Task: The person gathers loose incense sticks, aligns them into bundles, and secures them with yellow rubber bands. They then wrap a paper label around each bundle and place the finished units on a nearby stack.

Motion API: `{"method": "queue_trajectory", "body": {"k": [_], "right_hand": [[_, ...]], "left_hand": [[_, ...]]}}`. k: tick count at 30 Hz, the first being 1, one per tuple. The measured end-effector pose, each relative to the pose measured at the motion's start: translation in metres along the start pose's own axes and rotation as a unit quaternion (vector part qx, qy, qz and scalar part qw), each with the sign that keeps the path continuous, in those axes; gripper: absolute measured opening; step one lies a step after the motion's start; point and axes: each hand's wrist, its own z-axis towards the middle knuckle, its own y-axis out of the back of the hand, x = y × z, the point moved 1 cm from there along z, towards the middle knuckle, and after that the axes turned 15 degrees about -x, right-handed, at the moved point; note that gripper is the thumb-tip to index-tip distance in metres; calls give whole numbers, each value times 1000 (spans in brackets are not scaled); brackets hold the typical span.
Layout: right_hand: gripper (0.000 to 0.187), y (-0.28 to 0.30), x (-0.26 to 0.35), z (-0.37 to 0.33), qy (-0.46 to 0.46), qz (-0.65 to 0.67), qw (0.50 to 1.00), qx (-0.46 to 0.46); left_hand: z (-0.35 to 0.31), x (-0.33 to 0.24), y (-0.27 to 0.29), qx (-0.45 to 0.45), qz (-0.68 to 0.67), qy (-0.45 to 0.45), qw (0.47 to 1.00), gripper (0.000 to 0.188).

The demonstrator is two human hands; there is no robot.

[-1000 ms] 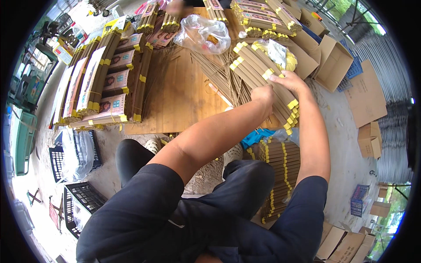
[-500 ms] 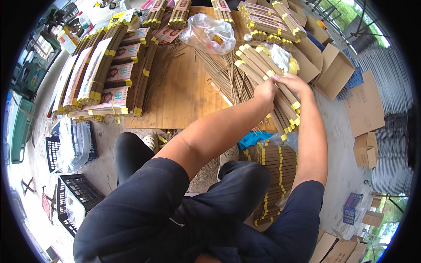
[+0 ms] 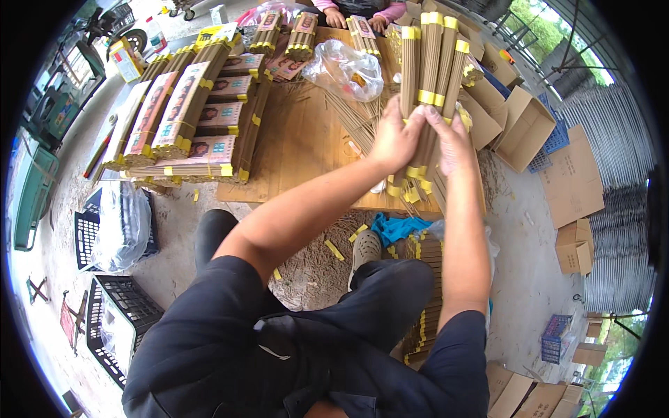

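I've got L hand [image 3: 397, 145] & R hand [image 3: 451, 145] both gripping yellow-banded stick bundles [image 3: 429, 66], tilted up over the table's [image 3: 300, 153] R side. Stacked bundles [image 3: 187, 104] on the L: pink labels [image 3: 211, 148] w/ blue-green blocks, print too sm. for me to read.

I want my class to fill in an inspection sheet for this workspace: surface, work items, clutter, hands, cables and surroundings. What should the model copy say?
Surface: wooden table, loose brown sticks lying on it.
Work items: yellow-banded stick bundles, held together over the table's right side.
Clutter: clear plastic bag on table; yellow scraps on floor.
Hands: left hand and right hand both grip the bundles.
Cables: nothing seen.
Surroundings: cardboard boxes right; black crates left.
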Motion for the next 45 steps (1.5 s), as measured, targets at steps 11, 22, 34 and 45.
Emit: {"method": "queue_trajectory", "body": {"k": [11,22,34,45], "right_hand": [[45,-139,-53,-82,129,102,985,52],[67,-149,-35,-74,170,96,978,67],[55,-144,-32,-57,188,93,978,-9],[58,-143,-19,-45,140,146,979,39]], "left_hand": [[5,14,179,82,72,-249,962,63],[25,-3,189,156,50,-209,964,60],[47,-20,165,98,17,-131,986,84],[53,-23,158,144,21,-173,974,90]]}}
